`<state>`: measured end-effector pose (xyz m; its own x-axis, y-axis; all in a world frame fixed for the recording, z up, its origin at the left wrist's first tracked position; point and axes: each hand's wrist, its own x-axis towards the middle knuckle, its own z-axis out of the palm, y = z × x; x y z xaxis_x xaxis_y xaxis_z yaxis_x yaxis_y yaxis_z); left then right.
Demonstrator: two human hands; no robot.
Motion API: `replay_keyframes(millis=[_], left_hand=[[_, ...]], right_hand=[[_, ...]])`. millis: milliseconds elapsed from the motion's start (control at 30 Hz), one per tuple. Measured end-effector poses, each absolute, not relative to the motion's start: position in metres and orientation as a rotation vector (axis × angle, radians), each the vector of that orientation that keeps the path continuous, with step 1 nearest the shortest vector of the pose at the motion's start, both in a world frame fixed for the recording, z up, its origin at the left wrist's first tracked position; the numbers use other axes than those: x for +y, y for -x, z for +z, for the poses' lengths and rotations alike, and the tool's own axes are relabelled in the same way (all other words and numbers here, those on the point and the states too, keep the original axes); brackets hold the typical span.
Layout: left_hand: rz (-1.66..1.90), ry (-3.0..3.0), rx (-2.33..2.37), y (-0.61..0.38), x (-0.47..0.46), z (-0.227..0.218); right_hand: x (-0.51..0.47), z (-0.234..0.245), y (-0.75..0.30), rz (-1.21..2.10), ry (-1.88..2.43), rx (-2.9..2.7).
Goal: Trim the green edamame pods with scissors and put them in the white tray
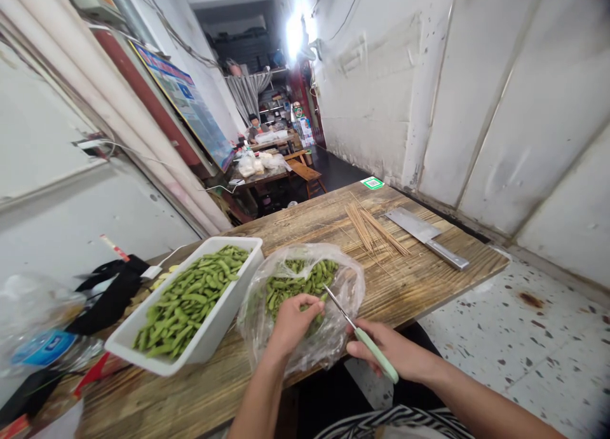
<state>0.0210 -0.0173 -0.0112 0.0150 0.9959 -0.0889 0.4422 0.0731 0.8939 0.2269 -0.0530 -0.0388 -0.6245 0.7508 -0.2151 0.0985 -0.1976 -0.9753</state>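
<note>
My left hand (296, 321) is over the clear plastic bag (350, 277), its thumb and fingers pinched on an edamame pod (325, 297) that is partly hidden. More green edamame pods (305, 274) lie inside the opened bag. Pale green scissors (376, 355) are in my right hand (398, 351), gripped by the handles. Their metal blades point up and left, with the tips close to my left fingers. Left of the bag stands a white plastic tub (253, 256) filled with edamame pods (195, 299).
On the wooden table (429, 286) lie a cleaver (424, 232), a heap of thin wooden skewers (372, 226) and a green QR card (373, 183). A plastic bottle (52, 349) and a black bag (114, 286) crowd the left side. Farther back, a person (257, 128) sits behind another table.
</note>
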Motion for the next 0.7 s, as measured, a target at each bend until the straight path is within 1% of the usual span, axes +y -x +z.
replay_keyframes(millis=[267,433,533,700], left_hand=[[0.855,-1.433,1.446,-0.024,-0.021,-0.009],[0.9,-1.124,1.391,-0.022,-0.02,-0.012],[0.984,-0.922,1.269,-0.023,-0.018,-0.012],[1.106,-0.821,1.139,-0.028,-0.019,-0.011]], right_hand=[[-0.052,-0.028,-0.226,1.845,1.002,-1.604],[-0.053,-0.036,-0.224,1.984,0.997,-1.43],[-0.056,-0.039,-0.224,2.072,0.942,-1.288],[-0.063,-0.036,-0.223,2.121,0.895,-1.252]])
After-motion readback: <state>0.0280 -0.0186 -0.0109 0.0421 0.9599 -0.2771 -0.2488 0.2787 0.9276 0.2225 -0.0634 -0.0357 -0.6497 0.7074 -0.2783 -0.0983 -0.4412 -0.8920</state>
